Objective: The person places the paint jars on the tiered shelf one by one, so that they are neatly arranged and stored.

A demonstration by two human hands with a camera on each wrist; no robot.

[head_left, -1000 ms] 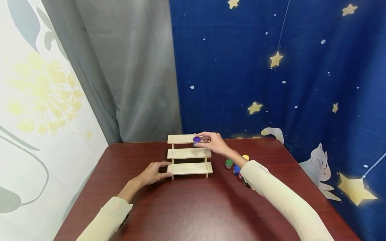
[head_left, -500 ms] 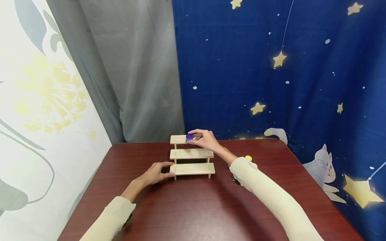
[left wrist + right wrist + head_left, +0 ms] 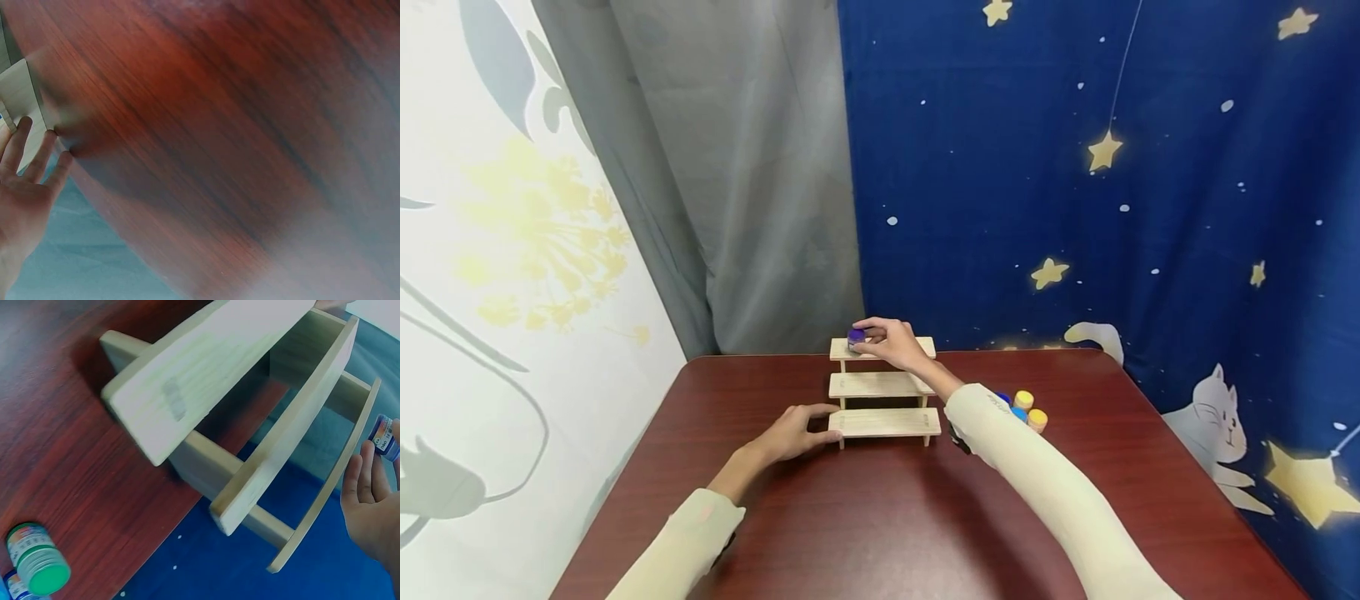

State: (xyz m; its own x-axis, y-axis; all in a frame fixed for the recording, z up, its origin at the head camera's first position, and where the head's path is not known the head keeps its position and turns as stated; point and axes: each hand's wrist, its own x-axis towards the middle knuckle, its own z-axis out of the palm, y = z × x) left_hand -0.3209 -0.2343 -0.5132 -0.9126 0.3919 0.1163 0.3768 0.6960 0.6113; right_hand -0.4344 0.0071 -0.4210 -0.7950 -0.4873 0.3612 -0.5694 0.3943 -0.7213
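Observation:
A three-step wooden display stand [image 3: 880, 384] stands toward the back of the table. My left hand [image 3: 790, 433] holds the left end of its lowest step, thumb at the front and fingers behind; in the left wrist view the fingertips [image 3: 49, 136] meet the pale wood. Between the thumb and fingers of my right hand [image 3: 895, 342] is a small paint jar [image 3: 855, 339] with a purple lid. It is upright at the left end of the top step; whether its base touches the wood I cannot tell. The right wrist view shows its printed label [image 3: 382, 435].
Right of the stand, several paint jars are grouped on the dark red table [image 3: 865, 517], including a yellow-lidded jar [image 3: 1037, 418], partly behind my right sleeve. A green-lidded jar [image 3: 40, 562] appears in the right wrist view. A blue star-patterned curtain [image 3: 985, 208] hangs behind.
My right hand has carried the purple-lidded paint jar leftward and slightly upward, from the middle of the top step to its left end. My left hand keeps its place on the stand.

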